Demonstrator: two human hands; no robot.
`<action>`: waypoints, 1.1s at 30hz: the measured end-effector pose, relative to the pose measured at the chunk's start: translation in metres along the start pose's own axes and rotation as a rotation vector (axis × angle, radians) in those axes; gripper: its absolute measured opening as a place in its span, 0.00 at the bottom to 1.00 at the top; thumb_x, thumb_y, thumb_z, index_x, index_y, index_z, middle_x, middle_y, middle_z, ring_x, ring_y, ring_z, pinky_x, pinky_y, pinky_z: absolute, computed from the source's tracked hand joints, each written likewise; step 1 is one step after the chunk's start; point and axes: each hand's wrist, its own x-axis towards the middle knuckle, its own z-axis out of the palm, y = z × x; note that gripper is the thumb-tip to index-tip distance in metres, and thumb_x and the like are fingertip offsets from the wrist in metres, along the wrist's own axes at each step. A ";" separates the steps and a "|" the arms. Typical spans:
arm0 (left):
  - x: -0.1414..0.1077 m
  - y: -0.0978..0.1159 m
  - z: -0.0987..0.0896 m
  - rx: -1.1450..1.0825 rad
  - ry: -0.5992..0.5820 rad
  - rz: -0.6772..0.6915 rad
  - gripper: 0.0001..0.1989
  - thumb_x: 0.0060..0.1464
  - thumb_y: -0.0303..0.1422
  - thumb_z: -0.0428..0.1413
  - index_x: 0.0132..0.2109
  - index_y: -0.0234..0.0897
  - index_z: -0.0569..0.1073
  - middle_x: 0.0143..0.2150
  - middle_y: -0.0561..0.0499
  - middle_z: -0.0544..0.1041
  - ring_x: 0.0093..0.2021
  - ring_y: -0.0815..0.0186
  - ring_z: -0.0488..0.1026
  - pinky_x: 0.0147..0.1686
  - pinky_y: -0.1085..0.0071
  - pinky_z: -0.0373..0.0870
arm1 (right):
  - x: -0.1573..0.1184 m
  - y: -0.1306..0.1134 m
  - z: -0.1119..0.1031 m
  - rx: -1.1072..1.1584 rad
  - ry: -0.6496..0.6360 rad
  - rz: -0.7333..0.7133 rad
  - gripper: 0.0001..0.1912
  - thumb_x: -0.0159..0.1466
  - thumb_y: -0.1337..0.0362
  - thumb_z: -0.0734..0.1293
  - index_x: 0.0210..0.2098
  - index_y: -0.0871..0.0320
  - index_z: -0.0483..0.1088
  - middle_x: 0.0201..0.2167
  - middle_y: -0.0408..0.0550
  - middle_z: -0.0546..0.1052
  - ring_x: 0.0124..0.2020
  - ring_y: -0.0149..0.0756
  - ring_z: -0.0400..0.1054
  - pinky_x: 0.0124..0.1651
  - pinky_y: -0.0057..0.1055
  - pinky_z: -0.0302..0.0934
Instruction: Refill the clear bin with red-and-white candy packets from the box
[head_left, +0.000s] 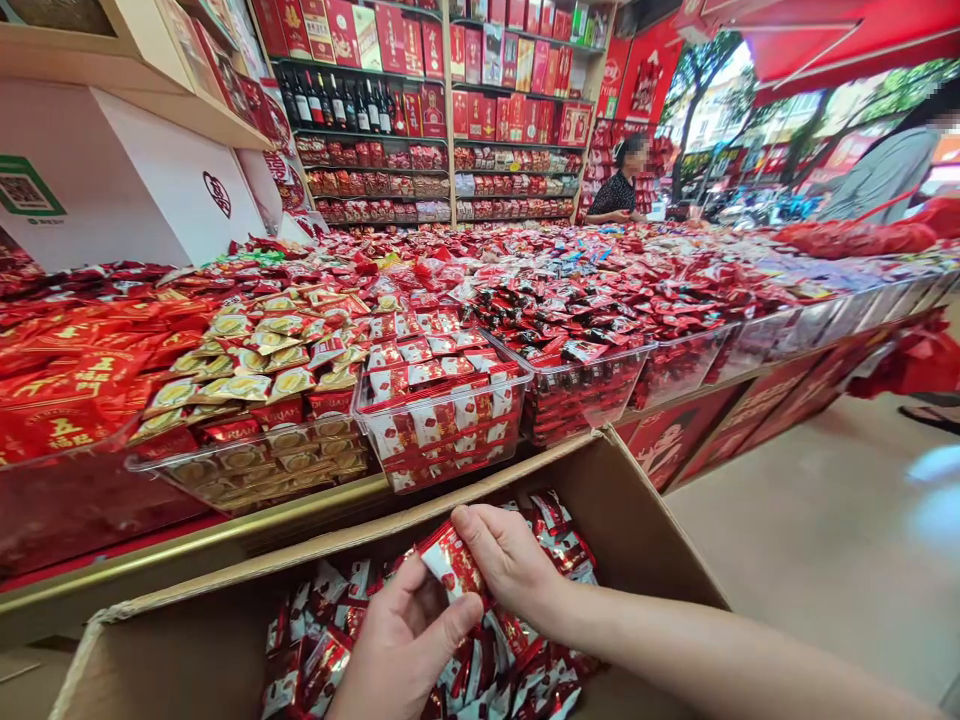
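Observation:
Over an open cardboard box (645,520), my two hands meet around a red and white wrapped candy packet (452,562). My left hand (409,635) grips its lower left side between thumb and fingers. From the right, my right hand (514,565) closes on its upper right side, and the palm hides part of it. Whether more packets are stacked behind it I cannot tell. Many loose packets of the same kind (319,655) lie in the box below. Beyond the box, a clear plastic bin (450,425) holds neat rows of matching packets.
Bins of durian-labelled packets (262,380) and red bags (67,385) stand to the left. Dark red packets (581,365) fill the bin at right. Shelves (450,120) with boxes and bottles line the back. A person (621,185) is behind the counter; another (885,165) stands far right.

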 end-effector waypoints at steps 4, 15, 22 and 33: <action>0.004 -0.007 -0.007 0.280 -0.025 0.111 0.18 0.46 0.35 0.57 0.47 0.42 0.70 0.50 0.51 0.71 0.51 0.61 0.66 0.50 0.69 0.63 | -0.006 0.002 -0.002 -0.105 0.098 -0.023 0.13 0.62 0.55 0.56 0.28 0.58 0.59 0.25 0.41 0.64 0.27 0.28 0.55 0.30 0.25 0.52; -0.016 0.007 0.004 0.534 0.158 0.340 0.18 0.45 0.43 0.55 0.45 0.48 0.73 0.51 0.53 0.69 0.54 0.60 0.62 0.52 0.72 0.57 | -0.020 -0.011 -0.004 0.445 0.035 0.030 0.12 0.58 0.56 0.62 0.34 0.56 0.56 0.25 0.38 0.61 0.26 0.26 0.56 0.29 0.23 0.55; -0.018 0.008 0.008 0.168 0.107 -0.187 0.32 0.42 0.54 0.51 0.51 0.39 0.65 0.27 0.52 0.76 0.19 0.70 0.67 0.18 0.75 0.62 | -0.020 -0.018 -0.010 0.420 0.075 -0.039 0.09 0.59 0.58 0.62 0.31 0.56 0.59 0.26 0.40 0.66 0.26 0.26 0.59 0.30 0.24 0.57; -0.010 0.021 -0.001 1.015 -0.185 0.295 0.11 0.53 0.40 0.47 0.32 0.43 0.71 0.23 0.56 0.71 0.26 0.67 0.69 0.29 0.77 0.62 | -0.002 -0.039 -0.041 -0.027 -0.120 -0.180 0.09 0.55 0.61 0.65 0.24 0.60 0.68 0.21 0.41 0.69 0.24 0.27 0.61 0.28 0.24 0.57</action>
